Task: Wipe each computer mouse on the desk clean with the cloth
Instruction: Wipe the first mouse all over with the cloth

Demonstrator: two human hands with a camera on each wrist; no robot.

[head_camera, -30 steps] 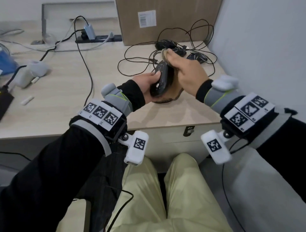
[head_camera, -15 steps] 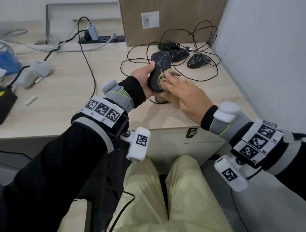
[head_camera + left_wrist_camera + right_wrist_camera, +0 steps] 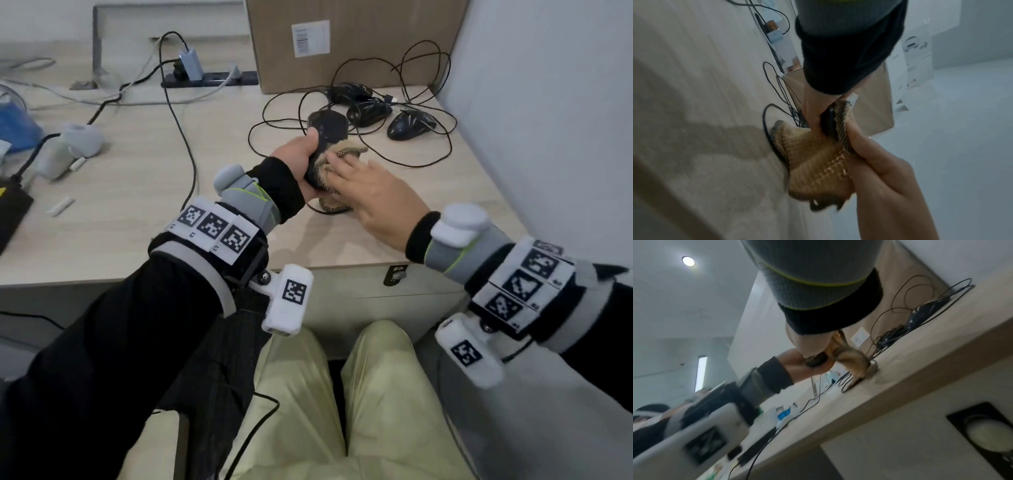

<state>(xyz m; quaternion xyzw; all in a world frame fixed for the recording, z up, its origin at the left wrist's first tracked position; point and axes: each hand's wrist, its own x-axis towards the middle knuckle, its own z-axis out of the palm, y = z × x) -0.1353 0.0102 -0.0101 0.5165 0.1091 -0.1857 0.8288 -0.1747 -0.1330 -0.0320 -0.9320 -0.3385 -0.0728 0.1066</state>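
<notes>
At the bench (image 3: 120,178), before the cardboard box (image 3: 376,44), your left grip (image 3: 296,161) curls round, and your right grip (image 3: 373,198) pinches a tan knitted cloth (image 3: 346,152) against, a black wired mouse (image 3: 327,128) held tilted above the surface. Turn it under firm strokes so sides and underside get wiped; three more mice (image 3: 370,113) wait behind.

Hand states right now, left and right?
Left hand: grips the black mouse, lifted off the desk.
Right hand: holds the tan cloth against that mouse.
</notes>
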